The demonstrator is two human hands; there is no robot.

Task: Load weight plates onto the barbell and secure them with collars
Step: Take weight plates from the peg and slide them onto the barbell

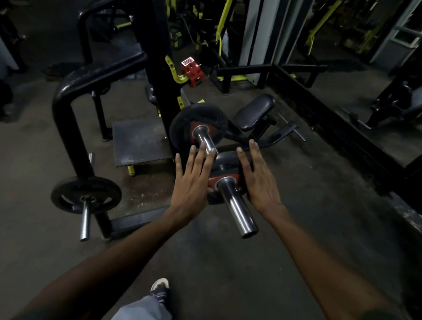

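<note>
A chrome barbell sleeve (238, 212) points toward me, its free end nearest. Far up the sleeve sits a large black weight plate with a red hub (198, 116). A smaller black plate with a red hub (226, 164) is threaded on the sleeve closer to me, apart from the large one. My left hand (193, 178) presses flat on its left side and my right hand (258, 181) on its right side, fingers stretched out, clamping the plate between them. A red collar-like clamp (192, 73) hangs by a yellow hook on the rack upright behind.
A black tubular rack (64, 113) stands at left with a black plate (86, 195) on its low chrome peg. A metal step platform (138, 144) lies beyond my left hand, a padded seat (254, 112) behind the barbell. My shoe (160, 288) is on the floor below.
</note>
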